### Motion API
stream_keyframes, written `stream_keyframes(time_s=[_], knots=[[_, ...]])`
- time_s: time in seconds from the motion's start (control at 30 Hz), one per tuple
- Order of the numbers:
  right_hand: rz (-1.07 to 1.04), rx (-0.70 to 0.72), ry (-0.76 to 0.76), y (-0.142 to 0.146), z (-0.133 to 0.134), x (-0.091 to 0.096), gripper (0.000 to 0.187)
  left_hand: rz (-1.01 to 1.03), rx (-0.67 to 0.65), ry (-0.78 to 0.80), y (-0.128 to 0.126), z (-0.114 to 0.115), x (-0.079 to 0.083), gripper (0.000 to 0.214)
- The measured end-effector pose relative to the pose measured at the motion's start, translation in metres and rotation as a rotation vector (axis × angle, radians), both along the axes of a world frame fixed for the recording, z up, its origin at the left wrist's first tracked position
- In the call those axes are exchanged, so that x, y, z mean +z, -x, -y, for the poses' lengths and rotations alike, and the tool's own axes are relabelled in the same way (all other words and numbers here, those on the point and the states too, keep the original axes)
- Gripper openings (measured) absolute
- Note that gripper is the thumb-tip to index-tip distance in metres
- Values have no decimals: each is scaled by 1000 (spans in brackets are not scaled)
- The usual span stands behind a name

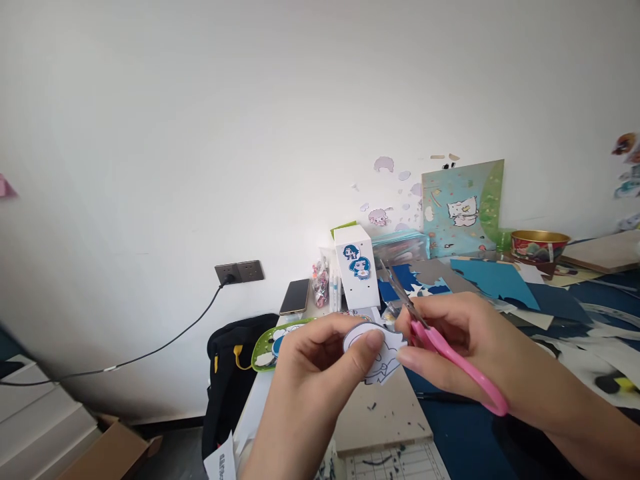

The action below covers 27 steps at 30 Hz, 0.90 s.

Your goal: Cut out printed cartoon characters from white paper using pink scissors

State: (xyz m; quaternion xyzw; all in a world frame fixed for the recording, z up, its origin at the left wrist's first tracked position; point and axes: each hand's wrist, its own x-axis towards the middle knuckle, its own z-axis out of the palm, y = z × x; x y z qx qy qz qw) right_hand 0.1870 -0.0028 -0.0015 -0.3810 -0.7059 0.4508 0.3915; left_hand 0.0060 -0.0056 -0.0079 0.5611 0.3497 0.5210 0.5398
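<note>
Between thumb and fingers, my left hand (320, 367) pinches a white paper cutout (387, 350) with black outline drawing and a dark edge. Close by on its right, my right hand (460, 340) is closed around pink-handled scissors (463, 367). The metal blades point up and to the left, past the cutout, with the tips slightly apart. My right thumb tip is at the cutout's right edge; whether it touches cannot be made out. Beneath both hands lies a pale board (383, 413) scattered with small dark paper scraps.
A white box (356, 280) with blue-haired stickers stands behind my hands. Left of it lie a phone (295, 297) and a green tray (265, 347). Coloured paper (493, 280), a teal picture board (440, 213) and a red-gold bowl (540, 245) are at right. A black bag (225, 373) hangs at left.
</note>
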Motion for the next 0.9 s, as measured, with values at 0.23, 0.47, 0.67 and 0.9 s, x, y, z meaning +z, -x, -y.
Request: stream_keyframes(time_s=[0.23, 0.47, 0.67, 0.9], knots=[[148, 281, 67, -17, -17, 0, 16, 72, 52, 36, 0, 8, 4, 15], [140, 333, -5, -14, -21, -14, 18, 99, 104, 8, 0, 12, 8, 10], [219, 286, -79, -15, -16, -11, 18, 81, 85, -11, 0, 15, 12, 13], [328, 231, -184, -11, -13, -4, 18, 54, 118, -48, 0, 17, 13, 14]])
